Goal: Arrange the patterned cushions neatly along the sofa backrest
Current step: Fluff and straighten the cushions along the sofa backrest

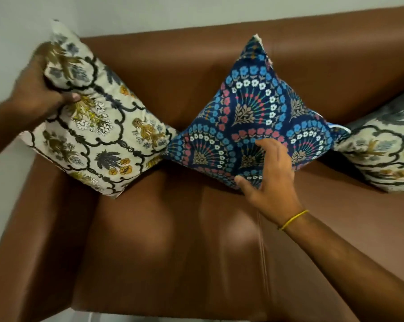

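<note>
A left hand [37,89] grips the upper edge of a cream floral cushion [96,126] tilted at the brown sofa's [173,240] left arm. The right hand [269,173], fingers spread, presses a blue fan-patterned cushion [254,112] against the backrest; another cream cushion [382,147] lies at right.

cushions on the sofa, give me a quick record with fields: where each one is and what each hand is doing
surface: brown sofa
left cushion: cream floral cushion, tilted, at the sofa's left end
middle cushion: blue fan-patterned cushion, standing on a corner against the backrest
right cushion: second cream cushion, partly out of frame
left hand: gripping the cream floral cushion's upper edge
right hand: on the blue cushion's lower corner
wrist: yellow band
</note>
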